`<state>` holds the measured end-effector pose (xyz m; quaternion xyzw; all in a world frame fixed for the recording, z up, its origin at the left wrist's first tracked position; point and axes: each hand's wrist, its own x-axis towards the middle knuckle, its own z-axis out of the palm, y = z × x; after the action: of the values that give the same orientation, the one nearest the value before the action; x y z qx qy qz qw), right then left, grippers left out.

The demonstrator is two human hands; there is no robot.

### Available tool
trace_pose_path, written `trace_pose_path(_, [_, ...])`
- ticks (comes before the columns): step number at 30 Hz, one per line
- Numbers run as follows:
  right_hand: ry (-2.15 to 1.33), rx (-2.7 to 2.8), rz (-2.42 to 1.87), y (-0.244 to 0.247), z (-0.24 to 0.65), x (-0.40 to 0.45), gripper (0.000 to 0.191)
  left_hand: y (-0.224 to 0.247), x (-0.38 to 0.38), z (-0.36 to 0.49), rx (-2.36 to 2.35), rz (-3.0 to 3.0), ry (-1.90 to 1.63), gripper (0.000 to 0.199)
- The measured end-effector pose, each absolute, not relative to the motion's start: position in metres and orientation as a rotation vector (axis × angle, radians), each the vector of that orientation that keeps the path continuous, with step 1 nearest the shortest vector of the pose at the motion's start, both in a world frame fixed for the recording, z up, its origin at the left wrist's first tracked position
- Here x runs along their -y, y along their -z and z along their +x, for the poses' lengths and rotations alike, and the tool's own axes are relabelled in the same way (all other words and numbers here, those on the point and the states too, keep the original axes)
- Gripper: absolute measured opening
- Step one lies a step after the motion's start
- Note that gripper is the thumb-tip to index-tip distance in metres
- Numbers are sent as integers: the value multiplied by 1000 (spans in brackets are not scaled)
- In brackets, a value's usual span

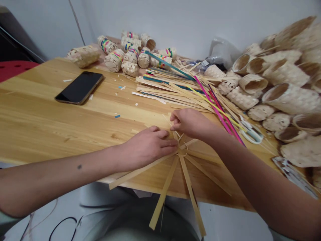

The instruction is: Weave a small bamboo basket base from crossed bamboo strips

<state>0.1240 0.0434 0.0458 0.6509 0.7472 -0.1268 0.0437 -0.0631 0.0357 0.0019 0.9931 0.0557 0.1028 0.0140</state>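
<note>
Flat bamboo strips [187,177] spread out like spokes from a small centre near the table's front edge, and some of their ends hang over that edge. My left hand [152,145] lies on the left side of this star, fingers together, pressing on strips beside the centre. Just behind the centre, my right hand [187,123] is closed in a pinch, with a thin pale strand at its fingertips. Fine strands loop round the strips at the centre. My left hand covers several strips on that side.
A black phone [79,87] lies on the wooden table [37,113]. Behind are small woven baskets [114,60] and a pile of loose strips [173,87]. White-handled scissors [252,132] lie at the right, beside many stacked woven tubes [286,97].
</note>
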Motion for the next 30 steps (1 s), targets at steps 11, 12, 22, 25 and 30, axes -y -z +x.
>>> trace_pose_path(11, [398, -2237, 2053, -44, 122, -41, 25, -1, -35, -64, -173, 3122, -290, 32])
trace_pose_path(12, [389, -2244, 2046, -44, 121, -41, 23, -1, -35, -64, -177, 3125, -285, 32])
trace_pose_path(22, [318, -2263, 2091, -39, 120, -41, 19, 4, -37, -62, -162, 3130, -361, 27])
trace_pose_path(25, [262, -2250, 2062, -41, 117, -48, 17, 3, -36, -63, -170, 3125, -330, 27])
trace_pose_path(30, [367, -2210, 1944, -49, 104, -51, 13, 3, -36, -63, -172, 3131, -319, 28])
